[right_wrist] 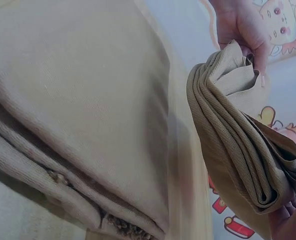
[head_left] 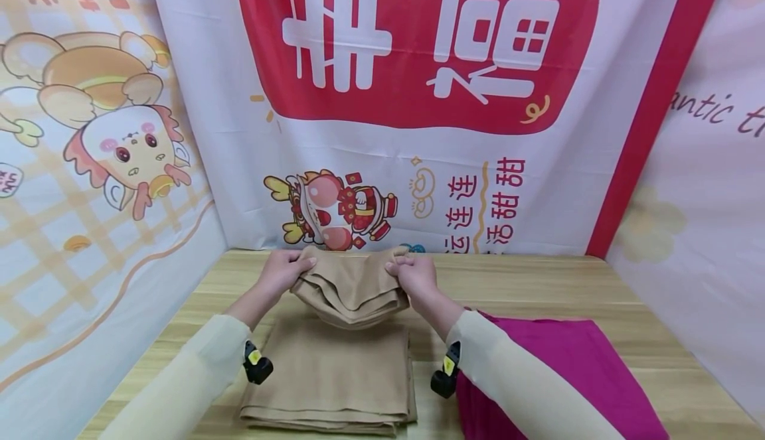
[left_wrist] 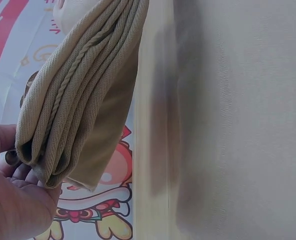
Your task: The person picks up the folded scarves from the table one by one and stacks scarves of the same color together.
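Note:
Between both hands a folded tan cloth (head_left: 352, 287) hangs lifted, its layers sagging in the middle. The left hand (head_left: 285, 273) pinches its left end, thumb on top. At the opposite end, the right hand (head_left: 415, 277) pinches the cloth the same way. In the left wrist view, several stacked folds of the cloth (left_wrist: 82, 90) show beside the left hand (left_wrist: 20, 200). Just below and nearer the person lies a flat tan cloth pile (head_left: 335, 367) with layered edges. Part of the right hand (right_wrist: 290, 220) shows at the edge of the right wrist view.
A magenta cloth (head_left: 562, 354) lies folded on the right of the wooden table (head_left: 514, 281), partly under the right forearm. Printed fabric hangs behind the table (head_left: 556, 188) and along both sides. A small black camera sits on each wrist.

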Available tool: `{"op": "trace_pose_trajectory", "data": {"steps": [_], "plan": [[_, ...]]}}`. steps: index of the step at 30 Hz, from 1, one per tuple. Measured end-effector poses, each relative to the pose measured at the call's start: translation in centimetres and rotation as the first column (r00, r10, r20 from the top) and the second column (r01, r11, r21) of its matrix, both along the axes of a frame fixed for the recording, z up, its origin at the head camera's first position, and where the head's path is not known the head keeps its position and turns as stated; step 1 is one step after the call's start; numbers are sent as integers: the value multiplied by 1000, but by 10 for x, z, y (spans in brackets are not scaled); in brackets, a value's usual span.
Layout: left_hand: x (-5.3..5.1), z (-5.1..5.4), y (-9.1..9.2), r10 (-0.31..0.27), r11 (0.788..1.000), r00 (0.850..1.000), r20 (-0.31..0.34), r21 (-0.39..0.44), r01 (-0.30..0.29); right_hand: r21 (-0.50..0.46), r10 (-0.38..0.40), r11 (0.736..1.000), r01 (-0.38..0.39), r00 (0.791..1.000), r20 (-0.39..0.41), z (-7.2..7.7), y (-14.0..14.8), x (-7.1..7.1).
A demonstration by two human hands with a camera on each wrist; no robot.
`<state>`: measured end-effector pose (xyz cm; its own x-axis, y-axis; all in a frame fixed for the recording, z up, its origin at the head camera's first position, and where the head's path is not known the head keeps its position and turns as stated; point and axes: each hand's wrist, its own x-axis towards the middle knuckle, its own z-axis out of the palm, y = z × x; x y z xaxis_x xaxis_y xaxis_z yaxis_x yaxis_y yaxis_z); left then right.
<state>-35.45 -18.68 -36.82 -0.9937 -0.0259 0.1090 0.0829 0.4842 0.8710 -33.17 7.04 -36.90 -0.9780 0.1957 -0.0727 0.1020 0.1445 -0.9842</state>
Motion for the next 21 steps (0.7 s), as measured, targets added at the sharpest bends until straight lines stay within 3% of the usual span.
{"op": "trace_pose_trajectory", "data": {"steps": [13, 21], "plan": [[22, 1, -12, -8, 999, 1000, 2, 47, 8, -55, -8, 998, 5, 999, -53, 0, -3, 20], [32, 1, -15, -1, 998, 1000, 4, 61, 1, -30, 2, 1000, -4, 997, -75, -1, -4, 30]]}}
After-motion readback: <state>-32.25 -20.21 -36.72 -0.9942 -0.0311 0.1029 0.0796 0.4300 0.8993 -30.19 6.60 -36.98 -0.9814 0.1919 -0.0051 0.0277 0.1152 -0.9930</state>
